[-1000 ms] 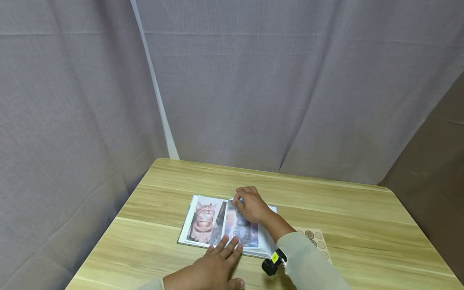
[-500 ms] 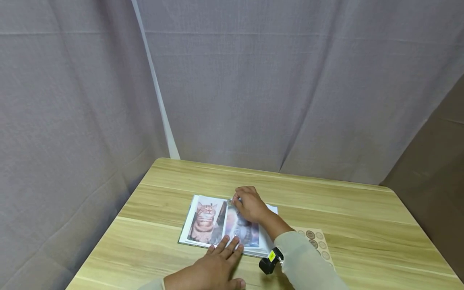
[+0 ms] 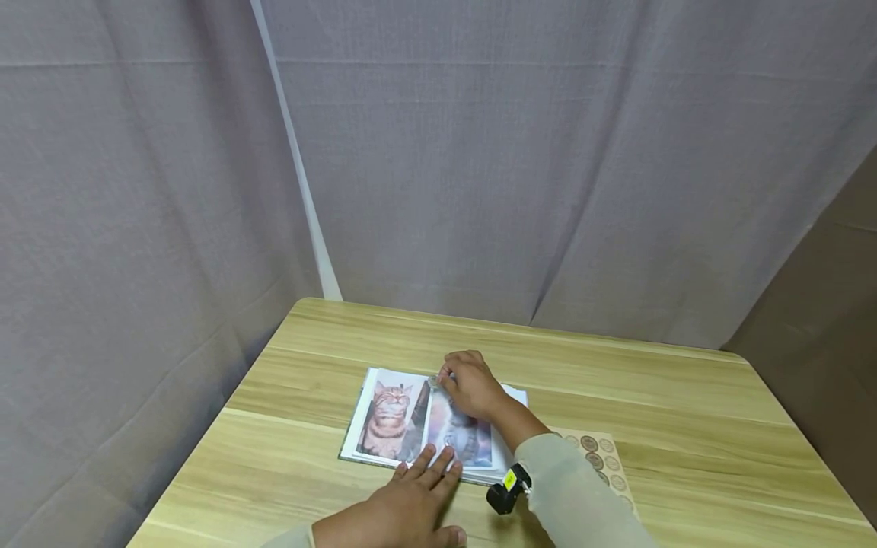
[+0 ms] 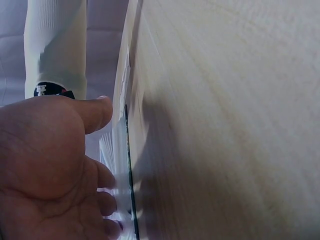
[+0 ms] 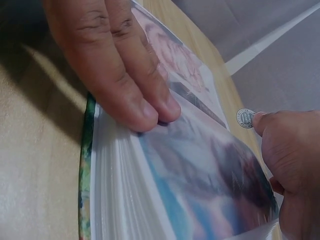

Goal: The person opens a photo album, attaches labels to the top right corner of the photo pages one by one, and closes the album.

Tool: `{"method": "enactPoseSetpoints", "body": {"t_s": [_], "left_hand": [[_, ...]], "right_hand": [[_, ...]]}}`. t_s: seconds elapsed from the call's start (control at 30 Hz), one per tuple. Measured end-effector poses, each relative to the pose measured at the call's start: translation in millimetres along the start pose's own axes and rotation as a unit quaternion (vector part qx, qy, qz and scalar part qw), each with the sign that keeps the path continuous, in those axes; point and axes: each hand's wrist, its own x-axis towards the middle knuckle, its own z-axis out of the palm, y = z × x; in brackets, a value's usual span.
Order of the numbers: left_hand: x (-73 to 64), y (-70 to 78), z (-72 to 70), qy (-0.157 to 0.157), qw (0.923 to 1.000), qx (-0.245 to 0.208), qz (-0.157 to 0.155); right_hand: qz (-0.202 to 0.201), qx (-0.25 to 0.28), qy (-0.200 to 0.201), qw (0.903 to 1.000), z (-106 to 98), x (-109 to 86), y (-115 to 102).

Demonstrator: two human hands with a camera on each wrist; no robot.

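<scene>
A photo album (image 3: 510,461) lies spread on the table, with a photo of an orange cat (image 3: 387,418) on its left page and a blue-grey, pinkish cat photo (image 3: 473,449) on the right. My right hand (image 3: 474,388) pinches a small round sticker (image 5: 245,118) with dark print, held at the upper left corner of the right photo. Whether the sticker touches the page cannot be told. My left hand (image 3: 411,502) rests with straight, spread fingers on the album's near edge, fingertips on the right page as the right wrist view shows.
A beige sheet of round brown stickers (image 3: 606,460) lies right of the album, partly hidden under my right forearm. The wood-grain table (image 3: 685,426) reaches back to grey curtains (image 3: 438,190). A small black camera (image 3: 507,491) sits on my right wrist.
My right hand and forearm have shifted slightly left relative to the album, with the sticker staying near the photo's upper corner. My left hand keeps its place on the album.
</scene>
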Motion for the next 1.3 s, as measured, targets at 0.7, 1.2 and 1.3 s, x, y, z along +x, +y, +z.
{"method": "enactPoseSetpoints", "body": {"t_s": [0.7,1.2,1.3], "left_hand": [[0.6,0.0,-0.8,-0.008,1.0000,0.003,-0.002],[2.1,-2.6,2.1,-0.007,1.0000,0.006,0.002],[2.1,-2.3,3.5,0.001,0.9999,0.015,0.000]], "right_hand": [[0.010,-0.010,-0.008,0.9999,7.2,9.0,-2.4],[0.004,-0.021,-0.007,0.9997,11.8,12.4,-1.8],[0.012,-0.019,-0.014,0.9997,12.8,13.2,-2.5]]}}
